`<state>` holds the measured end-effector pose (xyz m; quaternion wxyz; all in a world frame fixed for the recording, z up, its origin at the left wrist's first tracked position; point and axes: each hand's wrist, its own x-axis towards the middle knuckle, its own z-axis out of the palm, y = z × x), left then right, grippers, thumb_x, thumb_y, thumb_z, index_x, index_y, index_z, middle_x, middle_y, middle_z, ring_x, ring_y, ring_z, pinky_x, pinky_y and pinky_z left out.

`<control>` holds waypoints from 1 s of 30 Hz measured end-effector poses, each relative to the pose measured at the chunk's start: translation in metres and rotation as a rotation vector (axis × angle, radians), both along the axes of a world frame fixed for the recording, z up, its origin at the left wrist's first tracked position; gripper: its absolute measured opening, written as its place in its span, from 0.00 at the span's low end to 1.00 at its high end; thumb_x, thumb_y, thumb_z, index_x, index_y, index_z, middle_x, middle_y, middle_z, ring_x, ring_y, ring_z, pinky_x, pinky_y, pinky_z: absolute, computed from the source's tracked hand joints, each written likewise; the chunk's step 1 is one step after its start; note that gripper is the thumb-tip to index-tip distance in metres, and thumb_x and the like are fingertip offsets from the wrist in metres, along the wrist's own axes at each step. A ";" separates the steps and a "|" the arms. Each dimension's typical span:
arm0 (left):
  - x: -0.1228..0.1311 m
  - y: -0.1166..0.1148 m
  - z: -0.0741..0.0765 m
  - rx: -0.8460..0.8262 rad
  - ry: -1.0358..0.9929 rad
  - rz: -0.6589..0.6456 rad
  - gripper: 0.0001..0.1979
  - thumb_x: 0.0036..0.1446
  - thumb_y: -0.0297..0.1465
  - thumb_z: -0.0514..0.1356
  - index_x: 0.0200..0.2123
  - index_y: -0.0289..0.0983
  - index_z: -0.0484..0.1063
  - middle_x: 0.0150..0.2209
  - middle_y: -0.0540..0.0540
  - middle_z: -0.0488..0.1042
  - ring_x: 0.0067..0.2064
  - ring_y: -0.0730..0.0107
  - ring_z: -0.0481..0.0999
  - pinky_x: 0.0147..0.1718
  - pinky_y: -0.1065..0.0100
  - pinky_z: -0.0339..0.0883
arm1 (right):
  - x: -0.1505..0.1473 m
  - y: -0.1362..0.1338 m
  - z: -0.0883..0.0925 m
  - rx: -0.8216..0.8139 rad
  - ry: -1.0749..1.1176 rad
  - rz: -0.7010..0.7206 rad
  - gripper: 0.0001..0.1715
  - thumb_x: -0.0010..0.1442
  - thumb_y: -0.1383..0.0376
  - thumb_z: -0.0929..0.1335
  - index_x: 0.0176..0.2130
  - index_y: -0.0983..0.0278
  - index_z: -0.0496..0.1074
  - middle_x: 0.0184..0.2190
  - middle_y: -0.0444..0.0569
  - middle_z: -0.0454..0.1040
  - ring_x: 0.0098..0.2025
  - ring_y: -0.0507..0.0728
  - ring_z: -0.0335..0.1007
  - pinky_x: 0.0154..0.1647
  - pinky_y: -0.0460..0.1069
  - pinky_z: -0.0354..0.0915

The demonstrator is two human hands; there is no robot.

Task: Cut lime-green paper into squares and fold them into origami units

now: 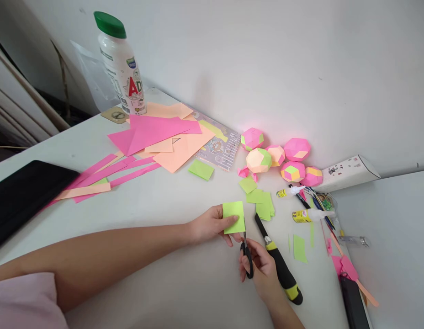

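Observation:
Between thumb and fingers, my left hand point(212, 224) pinches a square green paper point(233, 214). My right hand point(262, 265) grips black-handled scissors point(246, 260), whose blades stand at the right edge of that paper. A black and yellow utility knife point(280, 262) lies just right of my right hand. Above it rest several cut green paper squares point(263, 205). Another green paper piece point(300, 248) and thin green strips lie to the right. A small green stack point(201, 169) sits farther left.
Several folded paper balls point(259, 160) stand by the wall. Two glue bottles point(310, 215) lie at the right, near a black phone point(354, 301). Pink paper sheets point(150, 132), a notebook point(219, 146) and a white bottle point(123, 68) are at the back left; a dark tablet-like slab point(30, 192) lies left.

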<state>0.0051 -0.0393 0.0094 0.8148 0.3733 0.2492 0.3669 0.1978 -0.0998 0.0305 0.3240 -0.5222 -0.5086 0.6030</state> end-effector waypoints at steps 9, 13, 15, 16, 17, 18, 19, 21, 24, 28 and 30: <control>-0.001 0.001 0.006 0.004 0.018 -0.030 0.20 0.54 0.45 0.59 0.34 0.31 0.71 0.25 0.43 0.77 0.27 0.67 0.77 0.25 0.69 0.72 | 0.002 0.001 -0.001 -0.019 0.023 0.004 0.23 0.53 0.54 0.71 0.47 0.62 0.71 0.24 0.44 0.65 0.21 0.50 0.61 0.17 0.45 0.64; -0.002 0.001 0.007 0.027 0.022 -0.067 0.20 0.54 0.45 0.59 0.34 0.31 0.72 0.25 0.43 0.77 0.26 0.68 0.76 0.24 0.70 0.71 | 0.002 0.001 -0.002 -0.031 0.025 -0.022 0.26 0.51 0.53 0.72 0.47 0.61 0.71 0.25 0.45 0.65 0.22 0.51 0.62 0.16 0.45 0.64; -0.002 0.001 0.006 0.035 0.024 -0.079 0.20 0.55 0.46 0.59 0.34 0.32 0.71 0.25 0.43 0.77 0.26 0.69 0.76 0.23 0.71 0.70 | 0.001 0.001 -0.002 -0.030 0.019 -0.028 0.26 0.50 0.52 0.72 0.46 0.61 0.72 0.26 0.46 0.65 0.22 0.51 0.62 0.16 0.45 0.64; -0.002 0.001 0.006 0.039 0.029 -0.084 0.20 0.55 0.46 0.59 0.34 0.32 0.71 0.24 0.43 0.77 0.26 0.69 0.76 0.23 0.71 0.70 | 0.001 0.001 -0.002 -0.029 0.016 -0.026 0.26 0.50 0.52 0.72 0.46 0.61 0.72 0.26 0.46 0.65 0.22 0.51 0.62 0.16 0.45 0.64; -0.002 0.001 0.005 0.042 0.036 -0.089 0.20 0.55 0.46 0.58 0.34 0.32 0.72 0.24 0.43 0.77 0.25 0.69 0.76 0.23 0.72 0.70 | 0.001 0.001 -0.002 -0.026 0.014 -0.022 0.26 0.51 0.52 0.72 0.46 0.61 0.72 0.27 0.46 0.65 0.22 0.51 0.62 0.16 0.45 0.65; -0.002 0.001 0.005 0.044 0.043 -0.093 0.21 0.55 0.46 0.58 0.33 0.31 0.72 0.24 0.43 0.76 0.25 0.69 0.76 0.22 0.72 0.69 | 0.001 0.002 -0.002 -0.023 0.015 -0.017 0.25 0.51 0.52 0.72 0.46 0.61 0.72 0.27 0.46 0.65 0.23 0.51 0.62 0.16 0.45 0.65; -0.002 0.001 0.005 0.047 0.046 -0.096 0.21 0.55 0.46 0.58 0.33 0.31 0.72 0.23 0.43 0.76 0.25 0.69 0.76 0.21 0.73 0.69 | 0.002 0.001 -0.002 -0.020 0.017 -0.013 0.25 0.51 0.52 0.72 0.46 0.61 0.72 0.27 0.46 0.65 0.23 0.51 0.63 0.16 0.45 0.65; -0.002 0.001 0.006 0.051 0.047 -0.099 0.22 0.55 0.47 0.58 0.33 0.31 0.73 0.23 0.43 0.76 0.24 0.69 0.75 0.21 0.73 0.68 | 0.002 0.001 -0.003 -0.014 0.022 -0.008 0.25 0.51 0.53 0.72 0.47 0.61 0.71 0.27 0.46 0.65 0.24 0.52 0.63 0.16 0.45 0.65; -0.002 0.001 0.007 0.051 0.053 -0.103 0.22 0.55 0.47 0.57 0.32 0.30 0.73 0.22 0.43 0.76 0.24 0.70 0.75 0.20 0.73 0.67 | 0.003 0.001 -0.005 -0.010 0.020 -0.013 0.26 0.51 0.53 0.72 0.47 0.61 0.71 0.28 0.47 0.65 0.25 0.53 0.64 0.16 0.46 0.65; -0.003 0.000 0.007 0.067 0.069 -0.130 0.23 0.56 0.48 0.56 0.30 0.31 0.72 0.20 0.44 0.76 0.21 0.72 0.74 0.19 0.74 0.66 | 0.004 0.000 -0.005 -0.009 0.011 -0.012 0.26 0.51 0.52 0.72 0.47 0.61 0.71 0.28 0.47 0.66 0.24 0.52 0.63 0.16 0.46 0.64; -0.003 0.000 0.007 0.084 0.073 -0.142 0.23 0.56 0.48 0.55 0.29 0.31 0.72 0.20 0.45 0.76 0.21 0.72 0.73 0.19 0.75 0.66 | 0.004 0.000 -0.005 -0.004 0.009 -0.008 0.26 0.52 0.52 0.71 0.47 0.62 0.71 0.28 0.47 0.66 0.24 0.52 0.63 0.16 0.46 0.64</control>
